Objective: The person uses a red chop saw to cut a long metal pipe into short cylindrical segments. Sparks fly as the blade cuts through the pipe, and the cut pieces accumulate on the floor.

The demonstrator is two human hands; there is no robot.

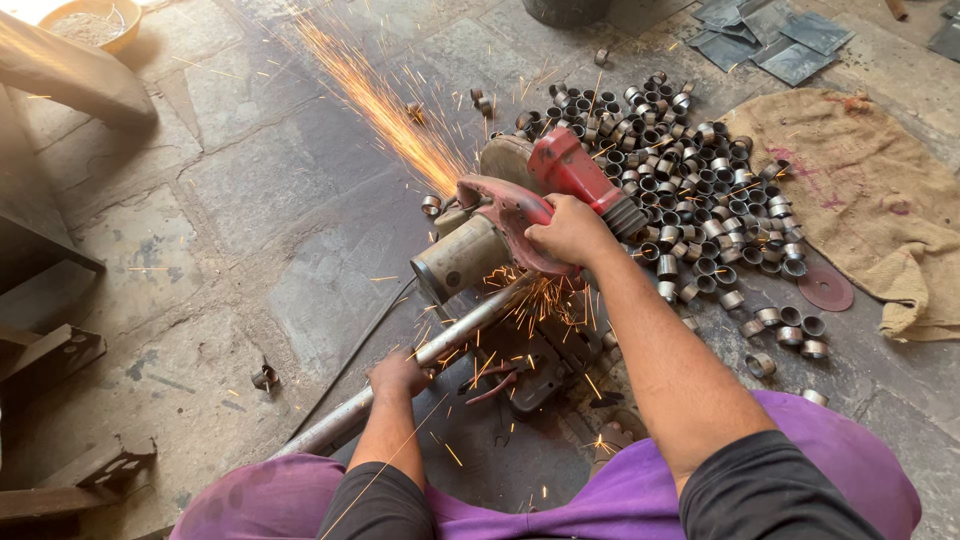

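Observation:
My right hand (570, 232) grips the handle of a red chop saw (520, 205), pressed down over a long steel pipe (400, 375). My left hand (398, 375) rests on the pipe and holds it against the saw's dark base (540, 365). Orange sparks (385, 105) spray from the blade toward the far left, and smaller ones scatter around the cut. My knees in purple cloth (620, 495) fill the bottom of the view.
A heap of several short cut pipe rings (690, 185) lies right of the saw. A burlap sack (870, 200) and a spare cutting disc (826, 288) sit further right. Metal sheets (775, 40) lie at top right, a bowl (95, 22) at top left, steel brackets (60, 350) on the left.

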